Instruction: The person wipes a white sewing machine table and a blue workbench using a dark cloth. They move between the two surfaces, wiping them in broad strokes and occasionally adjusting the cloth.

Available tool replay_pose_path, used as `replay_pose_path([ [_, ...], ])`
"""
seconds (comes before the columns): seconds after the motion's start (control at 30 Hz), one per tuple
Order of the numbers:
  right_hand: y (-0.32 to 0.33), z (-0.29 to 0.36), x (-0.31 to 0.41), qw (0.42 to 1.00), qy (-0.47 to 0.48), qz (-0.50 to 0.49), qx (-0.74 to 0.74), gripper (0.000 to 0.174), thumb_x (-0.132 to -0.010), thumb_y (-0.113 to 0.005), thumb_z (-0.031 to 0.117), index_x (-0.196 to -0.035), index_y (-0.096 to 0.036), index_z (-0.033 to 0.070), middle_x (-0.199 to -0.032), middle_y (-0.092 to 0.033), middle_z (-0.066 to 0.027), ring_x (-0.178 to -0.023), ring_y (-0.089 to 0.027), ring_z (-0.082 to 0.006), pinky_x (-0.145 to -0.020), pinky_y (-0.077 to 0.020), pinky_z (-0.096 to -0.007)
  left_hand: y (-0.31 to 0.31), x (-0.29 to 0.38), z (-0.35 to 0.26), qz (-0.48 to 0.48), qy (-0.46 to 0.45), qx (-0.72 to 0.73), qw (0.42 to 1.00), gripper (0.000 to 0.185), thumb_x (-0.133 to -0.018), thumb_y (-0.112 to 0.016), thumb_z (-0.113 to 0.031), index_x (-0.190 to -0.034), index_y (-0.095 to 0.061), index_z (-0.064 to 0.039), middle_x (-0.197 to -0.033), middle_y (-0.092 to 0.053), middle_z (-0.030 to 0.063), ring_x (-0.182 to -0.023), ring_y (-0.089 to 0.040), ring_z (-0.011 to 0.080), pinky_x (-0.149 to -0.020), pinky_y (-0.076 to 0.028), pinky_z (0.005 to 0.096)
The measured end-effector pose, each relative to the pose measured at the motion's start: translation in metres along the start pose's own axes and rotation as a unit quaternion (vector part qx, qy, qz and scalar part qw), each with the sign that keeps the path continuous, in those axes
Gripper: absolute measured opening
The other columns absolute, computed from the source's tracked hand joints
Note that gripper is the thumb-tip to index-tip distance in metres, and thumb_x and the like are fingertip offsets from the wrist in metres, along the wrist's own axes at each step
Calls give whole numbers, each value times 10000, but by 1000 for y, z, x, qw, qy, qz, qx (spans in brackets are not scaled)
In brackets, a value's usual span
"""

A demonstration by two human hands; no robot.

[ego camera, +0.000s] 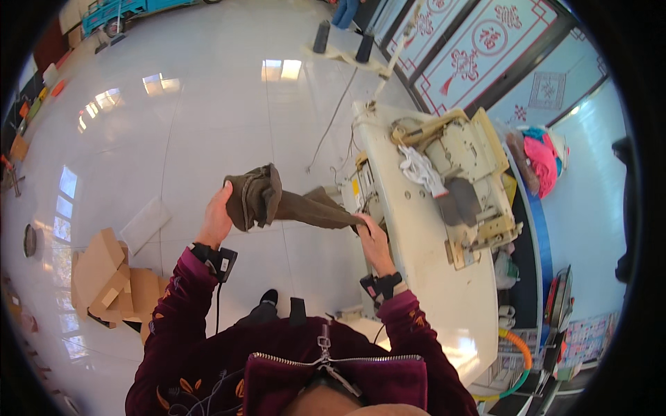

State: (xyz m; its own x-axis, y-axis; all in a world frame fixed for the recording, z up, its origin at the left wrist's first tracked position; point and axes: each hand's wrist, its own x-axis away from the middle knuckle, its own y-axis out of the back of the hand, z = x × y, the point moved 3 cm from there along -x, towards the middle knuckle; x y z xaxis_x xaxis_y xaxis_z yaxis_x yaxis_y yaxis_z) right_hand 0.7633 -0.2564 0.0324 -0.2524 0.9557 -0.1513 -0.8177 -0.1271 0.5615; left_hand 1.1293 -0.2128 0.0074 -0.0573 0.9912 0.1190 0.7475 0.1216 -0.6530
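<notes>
A dark brown cloth piece (pixel 312 210) is stretched between my two hands, above the floor and left of the sewing table. Its left end is bunched into a wide, folded shape with raised seams. My left hand (pixel 216 213) grips that bunched end from its left side. At the narrow right end, my right hand (pixel 373 242) pinches the cloth beside the table edge. An industrial sewing machine (pixel 458 151) rests on the white table (pixel 442 281). White gloves (pixel 420 169) lie against the machine, with a dark grey cloth piece (pixel 460 202) just below them.
Two dark thread cones (pixel 321 37) stand on a thread stand (pixel 343 57) beyond the table. Flattened cardboard boxes (pixel 112 281) lie on the tiled floor at left, near a white flat panel (pixel 145 224). Pink cloth (pixel 542 161) sits right of the machine. A person's legs (pixel 344 13) show at the top.
</notes>
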Motion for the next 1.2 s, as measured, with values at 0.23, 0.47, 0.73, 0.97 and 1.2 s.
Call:
replay_pose_path([
  [0.23,-30,-1,24,989,-63,118,-58,271,-965,-524,199,-1196,-585,70,-898,-652,-122,-804,-615,-203,-766,-483,-302,-16,-3,0,62,5,130,990,537,-1059,-319,-404,-1420,-404,-15,-1419,-488,100,-1296,-469,252,-1106,-361,416],
  [0.47,-52,-9,53,958,-120,254,-51,413,-929,-563,242,-1303,-524,71,-1178,-653,-135,-1048,-637,-291,-914,-492,-380,-49,1,14,93,42,143,984,545,-1055,-305,-431,-1460,-358,-69,-1453,-444,93,-1328,-434,262,-1117,-349,437],
  [0.73,-36,-7,59,981,-119,142,-50,536,-912,-606,246,-1387,-438,62,-1310,-559,-175,-1094,-617,-294,-933,-495,-385,-80,8,31,181,72,65,979,631,-1017,-370,-497,-1471,-327,-62,-1447,-440,109,-1329,-431,290,-1112,-348,469],
  [0.97,-35,9,60,985,-70,58,-148,693,-851,-649,125,-1462,-322,102,-1406,-475,-156,-1153,-583,-314,-967,-485,-398,-105,17,74,183,188,7,965,554,-995,-518,-306,-1454,-353,-44,-1424,-472,116,-1301,-466,283,-1097,-374,453],
  [1.2,-13,-6,85,996,-18,-5,-92,377,-833,-545,78,-1208,-582,74,-1126,-648,-161,-1073,-596,-347,-924,-469,-413,-124,25,102,214,218,-89,948,451,-967,-563,-174,-1380,-452,-30,-1343,-547,106,-1231,-530,263,-1059,-423,423],
])
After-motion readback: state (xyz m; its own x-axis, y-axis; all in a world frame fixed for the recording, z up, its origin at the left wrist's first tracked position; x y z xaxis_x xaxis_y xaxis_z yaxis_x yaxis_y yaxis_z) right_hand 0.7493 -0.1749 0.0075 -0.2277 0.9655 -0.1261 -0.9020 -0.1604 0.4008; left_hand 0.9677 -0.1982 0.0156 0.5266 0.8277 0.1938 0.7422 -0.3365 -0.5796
